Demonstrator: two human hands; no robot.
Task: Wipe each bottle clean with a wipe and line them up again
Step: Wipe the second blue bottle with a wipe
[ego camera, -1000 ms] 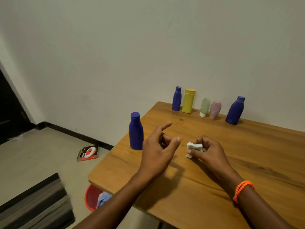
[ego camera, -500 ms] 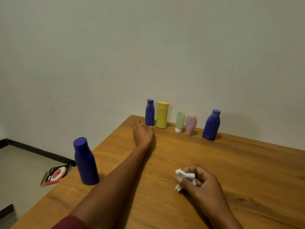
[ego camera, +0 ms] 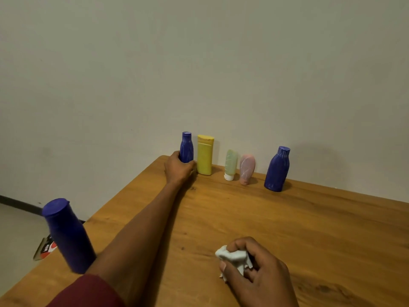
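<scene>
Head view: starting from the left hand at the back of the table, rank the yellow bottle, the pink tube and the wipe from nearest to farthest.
1. Yellow bottle: just right of the left hand, in the back row.
2. Pink tube: further right along the row.
3. Wipe: near the front of the table, held in the right hand.

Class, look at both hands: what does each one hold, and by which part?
The left hand grips the small blue bottle round its lower body, by the base. The right hand holds the crumpled white wipe bunched in its fingers.
</scene>
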